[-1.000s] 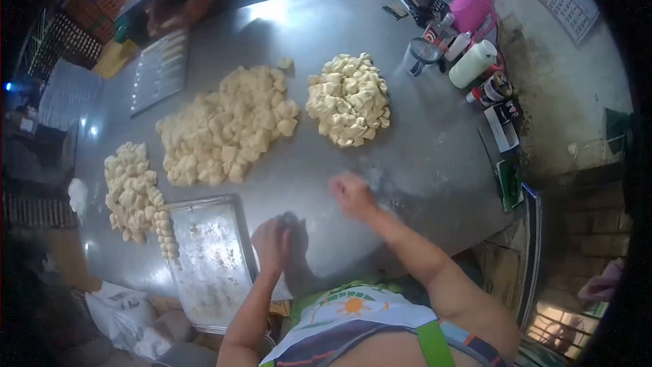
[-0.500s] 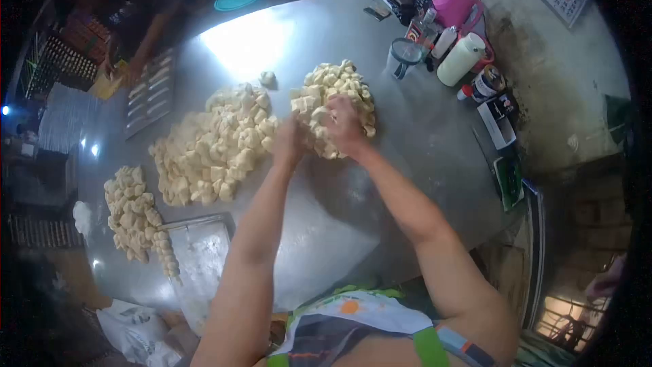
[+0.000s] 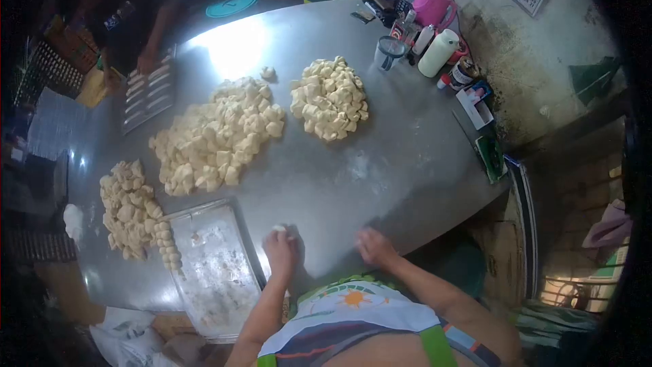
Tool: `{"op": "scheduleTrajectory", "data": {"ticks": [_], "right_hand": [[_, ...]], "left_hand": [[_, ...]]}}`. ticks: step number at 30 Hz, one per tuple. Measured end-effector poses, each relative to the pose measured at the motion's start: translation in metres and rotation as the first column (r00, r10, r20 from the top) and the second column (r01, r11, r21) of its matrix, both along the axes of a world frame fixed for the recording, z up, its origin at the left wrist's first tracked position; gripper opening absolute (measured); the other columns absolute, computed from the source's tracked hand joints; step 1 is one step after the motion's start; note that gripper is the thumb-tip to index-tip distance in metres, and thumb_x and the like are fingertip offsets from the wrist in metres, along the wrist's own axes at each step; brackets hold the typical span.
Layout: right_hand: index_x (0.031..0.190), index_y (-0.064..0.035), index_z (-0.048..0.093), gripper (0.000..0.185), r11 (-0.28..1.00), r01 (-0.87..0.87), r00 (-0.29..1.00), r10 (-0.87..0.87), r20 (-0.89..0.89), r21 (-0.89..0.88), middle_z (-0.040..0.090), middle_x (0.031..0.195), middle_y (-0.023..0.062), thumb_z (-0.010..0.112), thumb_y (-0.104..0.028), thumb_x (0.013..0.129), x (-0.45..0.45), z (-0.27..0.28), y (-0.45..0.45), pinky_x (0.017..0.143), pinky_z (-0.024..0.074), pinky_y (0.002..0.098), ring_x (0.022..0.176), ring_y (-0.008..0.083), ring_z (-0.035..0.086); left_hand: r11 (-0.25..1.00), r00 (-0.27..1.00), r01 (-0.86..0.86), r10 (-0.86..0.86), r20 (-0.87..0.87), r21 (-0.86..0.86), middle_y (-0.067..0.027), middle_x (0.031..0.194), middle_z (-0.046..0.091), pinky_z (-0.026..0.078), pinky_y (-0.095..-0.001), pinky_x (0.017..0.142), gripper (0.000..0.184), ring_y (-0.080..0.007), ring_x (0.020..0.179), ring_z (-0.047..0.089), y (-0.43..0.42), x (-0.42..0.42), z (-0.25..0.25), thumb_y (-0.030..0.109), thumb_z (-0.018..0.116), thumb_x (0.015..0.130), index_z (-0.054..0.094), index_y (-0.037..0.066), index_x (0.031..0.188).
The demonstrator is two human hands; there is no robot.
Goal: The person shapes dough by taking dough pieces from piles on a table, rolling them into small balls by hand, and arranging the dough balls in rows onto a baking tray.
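Since the earlier frame, both your hands move off the right-hand heap [image 3: 331, 98] and come back to the near side of the table [image 3: 319, 197], close to your body. Your left hand [image 3: 280, 251] now sits just beside the tray [image 3: 217, 268], its grip curled, with a small pale piece [image 3: 280, 228] showing at the fingertips; it looks like dough, pinched there, though blur hides how firmly. Your right hand [image 3: 377, 248] is low over the metal, well apart from the left, fingers bent inward; you can't tell from here whether its grip holds anything.

The dough lies in three heaps: the right-hand one, stacked highest, the broad middle heap [image 3: 217, 136], and the left-hand heap [image 3: 125, 211]. Keeping them apart probably stops the batches from mixing, and leaves you bare metal in front. A single lump [image 3: 267, 73] sits by itself beyond the middle heap. A short row of balls [image 3: 168, 245] lines the tray's left side, probably so each stays separate and easy to pick up.

The flask [image 3: 439, 54] and pink jug [image 3: 432, 0] stand at the far right, likely to keep them clear of your arms. Across from you, a co-worker [image 3: 129, 13] reaches over a slotted tray [image 3: 149, 98].
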State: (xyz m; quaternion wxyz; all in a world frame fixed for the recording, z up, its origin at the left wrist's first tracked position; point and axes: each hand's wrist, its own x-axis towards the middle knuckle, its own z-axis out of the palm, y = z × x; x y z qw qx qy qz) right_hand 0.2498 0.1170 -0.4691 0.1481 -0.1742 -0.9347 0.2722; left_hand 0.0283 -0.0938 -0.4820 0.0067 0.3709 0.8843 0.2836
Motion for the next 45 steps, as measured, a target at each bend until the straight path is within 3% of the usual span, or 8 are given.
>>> {"op": "scheduleTrajectory", "data": {"ticks": [2,4,9,15,17,24,33,45], "right_hand": [[0.103,-0.0064,0.060,0.016,0.961,0.121,0.990,-0.137,-0.046,-0.249,0.061,0.095,0.0147,0.059,-0.016,0.091,-0.037,-0.006,0.018,0.072,0.0497,0.0386,0.085,0.0313,0.061],[0.095,-0.0032,0.062,0.012,0.664,0.337,0.941,-0.233,0.244,-0.668,0.064,0.090,0.0164,0.062,-0.013,0.089,-0.083,0.026,0.033,0.075,0.0496,0.0404,0.083,0.0337,0.062],[0.109,-0.0050,0.059,0.020,0.905,-0.137,0.946,-0.002,-0.325,-0.404,0.065,0.093,0.0126,0.064,-0.014,0.092,-0.136,0.143,0.010,0.076,0.0505,0.0380,0.084,0.0275,0.065],[0.116,-0.0023,0.053,0.033,0.942,0.326,0.682,-0.291,-0.671,-0.077,0.065,0.087,0.0139,0.068,-0.018,0.091,-0.136,0.130,0.087,0.069,0.0520,0.0362,0.075,0.0256,0.064],[0.115,-0.0014,0.054,0.035,0.942,0.326,0.919,-0.337,0.206,0.086,0.065,0.087,0.0183,0.063,-0.028,0.094,-0.127,0.080,0.100,0.068,0.0524,0.0432,0.075,0.0357,0.065],[0.121,-0.0141,0.060,0.040,0.850,0.052,0.997,-0.015,-0.074,0.525,0.060,0.101,0.0127,0.059,-0.020,0.081,-0.017,-0.048,0.007,0.080,0.0403,0.0472,0.092,0.0309,0.057],[0.122,-0.0119,0.059,0.032,0.995,0.099,0.975,-0.096,0.200,-0.004,0.064,0.095,0.0118,0.051,-0.025,0.094,-0.175,-0.024,0.026,0.087,0.0432,0.0472,0.095,0.0312,0.060],[0.117,-0.0088,0.060,0.027,0.986,0.068,0.997,-0.070,0.012,0.155,0.064,0.096,0.0166,0.050,-0.021,0.094,-0.197,-0.022,0.051,0.087,0.0468,0.0510,0.090,0.0373,0.062]], "left_hand": [[0.997,0.998,-0.062,0.062,0.005,0.040,-0.0175,0.095,0.060,0.044,-0.0475,0.080,0.022,-0.0341,0.088,0.056,0.014,-0.019,-0.003,0.018,0.061,0.089,0.058,0.004,0.106],[0.908,0.582,-0.344,0.007,0.813,0.239,-0.0124,0.100,0.062,0.049,-0.0378,0.075,0.017,-0.0227,0.087,0.060,0.033,-0.041,0.018,0.017,0.061,0.094,0.058,0.005,0.106],[0.729,0.356,-0.224,-0.557,0.750,0.647,-0.0049,0.100,0.061,0.048,-0.0278,0.069,0.018,-0.0127,0.083,0.059,0.082,-0.039,0.131,0.014,0.059,0.097,0.054,0.005,0.112],[0.820,0.612,-0.251,-0.278,0.741,0.515,-0.0059,0.092,0.059,0.047,-0.0288,0.066,0.019,-0.0139,0.077,0.058,0.049,-0.031,0.069,0.011,0.058,0.096,0.053,0.005,0.114],[0.935,0.892,0.187,-0.291,0.347,0.302,-0.0096,0.090,0.060,0.046,-0.0318,0.068,0.021,-0.0210,0.076,0.058,0.030,-0.012,0.025,0.007,0.058,0.092,0.054,0.006,0.113],[0.978,0.970,0.160,-0.181,-0.164,-0.132,-0.0168,0.113,0.058,0.041,-0.0539,0.088,0.035,-0.0372,0.104,0.056,0.005,-0.030,-0.014,0.016,0.061,0.084,0.058,0.011,0.119],[0.984,0.989,0.131,-0.139,-0.059,-0.117,-0.0148,0.094,0.060,0.042,-0.0485,0.079,0.020,-0.0354,0.089,0.056,0.105,-0.047,-0.007,0.017,0.054,0.089,0.059,0.008,0.107],[0.990,0.993,0.006,-0.023,-0.116,-0.141,-0.0155,0.103,0.062,0.041,-0.0504,0.085,0.024,-0.0377,0.098,0.056,0.109,-0.095,-0.027,0.012,0.051,0.089,0.061,0.006,0.109]]}}
